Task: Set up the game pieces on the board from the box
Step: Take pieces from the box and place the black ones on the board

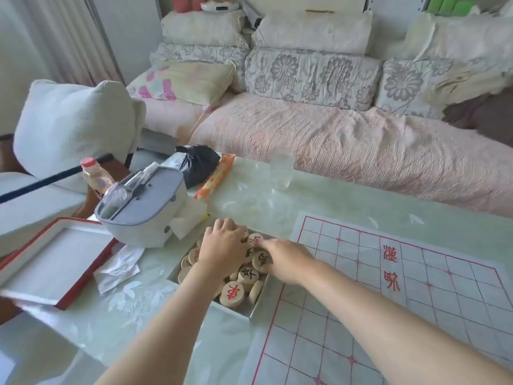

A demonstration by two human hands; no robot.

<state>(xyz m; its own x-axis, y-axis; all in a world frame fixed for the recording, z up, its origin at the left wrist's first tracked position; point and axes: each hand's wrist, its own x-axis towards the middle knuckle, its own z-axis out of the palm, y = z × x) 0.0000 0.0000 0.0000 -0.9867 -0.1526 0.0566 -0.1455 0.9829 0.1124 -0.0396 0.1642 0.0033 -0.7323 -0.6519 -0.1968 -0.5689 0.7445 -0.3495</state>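
Observation:
A shallow box (254, 311) on the table holds several round wooden game pieces (232, 293) marked with red or black characters. The paper board (388, 315) with its red grid lies right of the box, with no pieces on it. My left hand (222, 250) rests palm down over the pieces in the middle of the box, fingers spread. My right hand (286, 259) reaches in from the right, fingertips touching pieces at the box's far right side. Whether either hand grips a piece is hidden.
The red-edged box lid (47, 262) lies upturned at the left. A grey basket (147, 207), crumpled tissue (119, 269), black bag (198, 162), orange packet (215, 176) and clear glass (281, 168) stand behind the box. A sofa (333, 140) runs along the table's far side.

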